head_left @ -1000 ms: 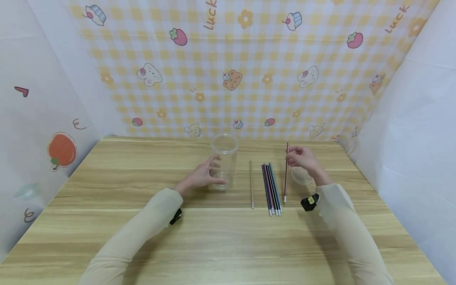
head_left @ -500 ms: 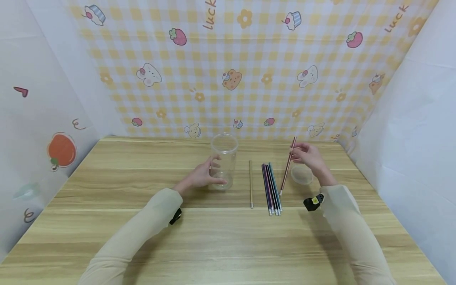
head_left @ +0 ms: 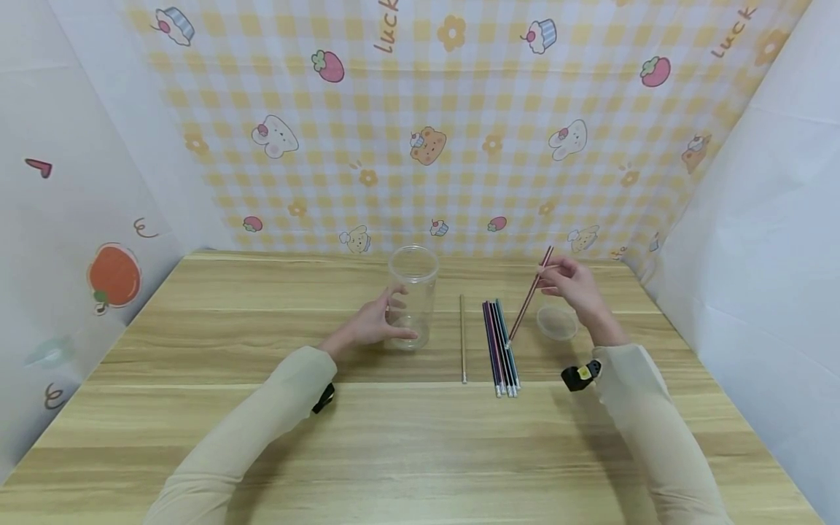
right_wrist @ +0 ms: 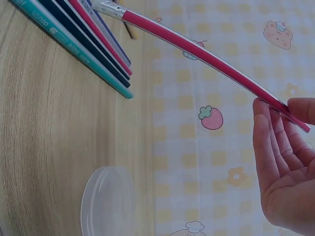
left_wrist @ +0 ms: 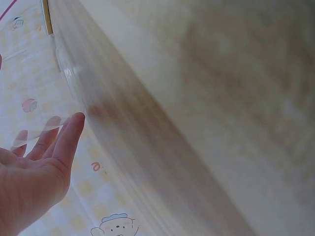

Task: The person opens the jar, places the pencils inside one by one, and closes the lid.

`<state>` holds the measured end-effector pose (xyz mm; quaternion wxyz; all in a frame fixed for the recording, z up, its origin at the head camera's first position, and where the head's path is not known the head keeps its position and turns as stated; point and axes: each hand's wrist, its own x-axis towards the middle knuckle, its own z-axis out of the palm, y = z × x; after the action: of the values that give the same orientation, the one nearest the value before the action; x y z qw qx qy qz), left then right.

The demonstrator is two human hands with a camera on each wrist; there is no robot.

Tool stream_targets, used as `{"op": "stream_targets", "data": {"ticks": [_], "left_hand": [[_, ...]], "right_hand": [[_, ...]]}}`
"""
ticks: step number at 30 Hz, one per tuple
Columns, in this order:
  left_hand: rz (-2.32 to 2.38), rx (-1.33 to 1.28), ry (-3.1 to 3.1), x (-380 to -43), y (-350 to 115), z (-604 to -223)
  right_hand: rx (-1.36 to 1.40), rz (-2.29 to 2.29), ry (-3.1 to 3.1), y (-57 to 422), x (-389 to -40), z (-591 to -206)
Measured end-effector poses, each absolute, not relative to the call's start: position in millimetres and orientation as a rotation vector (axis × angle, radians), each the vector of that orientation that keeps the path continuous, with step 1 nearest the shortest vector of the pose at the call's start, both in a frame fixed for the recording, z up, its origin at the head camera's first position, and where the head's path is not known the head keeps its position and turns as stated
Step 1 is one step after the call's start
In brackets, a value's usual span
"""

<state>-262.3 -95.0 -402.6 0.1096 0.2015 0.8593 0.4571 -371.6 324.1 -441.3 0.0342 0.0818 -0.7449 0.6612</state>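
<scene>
The cup (head_left: 423, 300) is held by the left hand (head_left: 370, 322); pinched high by the right hand (head_left: 576, 286), the red pencil (right_wrist: 198, 50) might be swivelled by bumping the pencil row (head_left: 499, 346).

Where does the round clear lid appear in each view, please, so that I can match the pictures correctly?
Head: the lid lies on the table, right of the pencil bundle.
Left wrist: I do not see it.
Right wrist: at the bottom edge, left of centre, partly cut off by the frame.
Shared landmark: the yellow-checked backdrop, visible in all three views.
</scene>
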Motion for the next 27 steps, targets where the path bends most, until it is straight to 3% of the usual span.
{"op": "stream_targets", "data": {"ticks": [5,12,21,27], "left_hand": [[1.371,0.593,2.505,-262,-95,-403],[1.346,0.586,2.524,-261,-95,-402],[1.345,0.592,2.525,-262,-95,-402],[1.345,0.596,2.527,-262,-95,-402]], "right_hand": [[0.288,2.049,-2.22,320,-372,-443],[0.401,2.26,-2.138,287,-322,-387],[0.444,2.27,-2.021,273,-320,-391],[0.393,2.187,-2.008,237,-281,-352]]}}
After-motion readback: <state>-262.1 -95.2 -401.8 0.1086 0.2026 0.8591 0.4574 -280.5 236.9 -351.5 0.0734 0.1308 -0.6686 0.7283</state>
